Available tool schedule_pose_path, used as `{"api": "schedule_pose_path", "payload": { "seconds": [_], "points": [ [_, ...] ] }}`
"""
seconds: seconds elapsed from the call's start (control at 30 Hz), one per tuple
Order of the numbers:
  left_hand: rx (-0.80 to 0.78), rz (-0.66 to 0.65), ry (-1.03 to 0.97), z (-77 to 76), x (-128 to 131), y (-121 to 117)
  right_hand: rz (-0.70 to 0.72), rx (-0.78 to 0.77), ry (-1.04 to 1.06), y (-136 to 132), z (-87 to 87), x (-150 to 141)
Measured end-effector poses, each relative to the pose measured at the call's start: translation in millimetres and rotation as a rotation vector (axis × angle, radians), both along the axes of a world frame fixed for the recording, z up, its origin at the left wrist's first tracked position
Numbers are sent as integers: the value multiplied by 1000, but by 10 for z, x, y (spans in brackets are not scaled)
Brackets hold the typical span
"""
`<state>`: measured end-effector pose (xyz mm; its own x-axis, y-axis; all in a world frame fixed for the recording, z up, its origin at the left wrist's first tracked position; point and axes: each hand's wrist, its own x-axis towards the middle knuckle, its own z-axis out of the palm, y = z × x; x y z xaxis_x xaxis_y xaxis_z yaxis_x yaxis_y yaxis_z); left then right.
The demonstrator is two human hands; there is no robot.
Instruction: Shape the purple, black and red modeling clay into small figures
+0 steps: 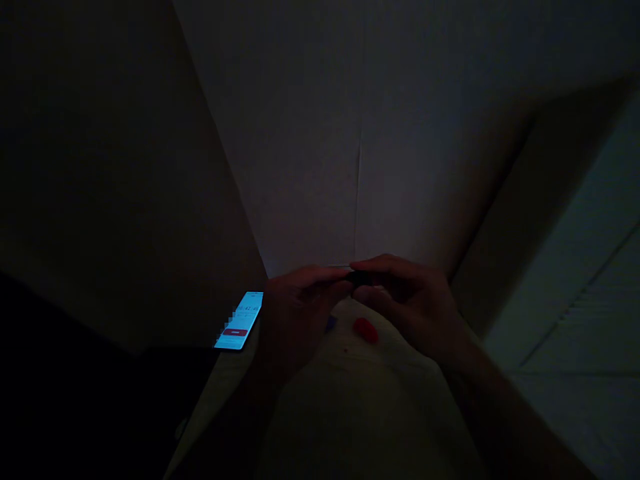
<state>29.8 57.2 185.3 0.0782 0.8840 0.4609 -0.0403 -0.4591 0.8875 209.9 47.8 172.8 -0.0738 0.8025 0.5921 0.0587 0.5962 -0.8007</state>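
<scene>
In dim light, my left hand (305, 307) and my right hand (413, 297) meet above the far end of a pale surface (370, 407). Between their fingertips is a small dark piece (359, 279), pinched from both sides; its kind is too dark to make out. Below the hands lies a red lump (366, 330), rounded and soft-looking. A small blue piece (331, 324) shows beside my left hand, which partly hides it. One tiny red bit (345, 350) rests on the surface nearby.
A lit phone (240, 321) lies at the surface's left edge, its screen showing digits and a red button. Behind the hands rises a wall (310, 167) with a vertical seam. A dark panel (150, 200) stands on the left, and a pale panelled side (575, 300) on the right.
</scene>
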Motion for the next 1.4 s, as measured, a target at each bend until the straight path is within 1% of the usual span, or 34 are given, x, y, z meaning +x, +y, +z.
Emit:
{"api": "schedule_pose_path", "payload": {
  "seconds": [0.1, 0.23, 0.33, 0.43, 0.53, 0.67, 0.73, 0.83, 1.0, 1.2, 1.3, 1.4],
  "points": [
    [19, -26, 16, 2, -7, -4, 44, -45, 2, 4, 21, 37],
    [3, -36, 36, 6, -26, 14, 131, -105, 41, 11, 20, 19],
    [-18, -59, 1, -3, -1, 15, 104, -122, 90, 21, 4, -25],
    [-27, -87, -39, -41, 56, 11, 26, -119, 194, 47, -28, -68],
    [71, -44, 5, -100, 93, 29, -20, -147, 262, 72, -71, -98],
    [263, 63, 123, -145, 78, 65, 46, -223, 334, 74, -97, -121],
    [328, 88, 162, -143, 65, 71, 56, -234, 335, 64, -79, -123],
    [392, 107, 203, -137, 55, 68, 36, -219, 280, 46, -29, -115],
    [443, 152, 242, -170, 55, 91, 23, -202, 181, 30, 19, -102],
    [484, 184, 326, -187, 45, 132, -2, -199, 131, 41, -10, -95],
    [506, 206, 336, -195, 42, 146, 23, -166, 193, 61, -34, -90],
    [468, 161, 276, -222, 49, 168, 79, -133, 274, 73, -57, -91]
  ]
}}
